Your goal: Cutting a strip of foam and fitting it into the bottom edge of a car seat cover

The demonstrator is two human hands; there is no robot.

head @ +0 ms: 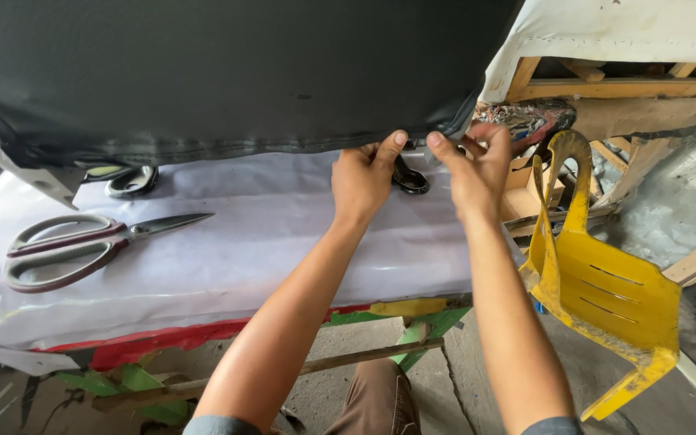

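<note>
Both hands pinch the lower edge of a black leatherette cover (219, 72) that hangs over a table spread with white sheeting (267, 242). The left hand (364, 179) is closed, thumb raised against the seam; the right hand (473, 165) grips the same edge near its corner, fingers curled. Just behind the left hand, a black tool handle (409, 179) lies on the sheeting. 1 pair of grey-handled scissors (82, 246) rests well to the left. A yellow plastic chair (598, 282) leans at the right beside a small cardboard box (525, 189), its contents not discernible.
</note>
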